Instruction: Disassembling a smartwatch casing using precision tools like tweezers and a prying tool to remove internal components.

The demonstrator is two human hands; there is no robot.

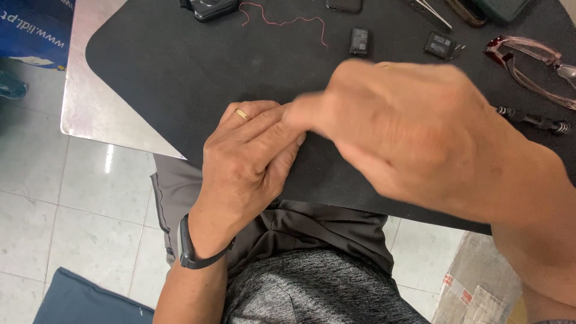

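Two hands: left hand (249, 159) flat, fingers together, on black mat (168, 66); right hand (408, 123) blurred, grip unclear. Two small batteries (360, 41) far; one pink thread (282, 21).

Black mat (180, 66): flat on the table, rounded corner, near edge toward the person. Left hand (249, 162) rests on it; blurred right hand (408, 126) touches the left fingertips.

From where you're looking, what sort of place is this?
Probably a small electronics repair bench: a black work mat on a metal table holds small flat batteries, tweezers and a loose red wire. Both hands, left hand and right hand, meet at the mat.
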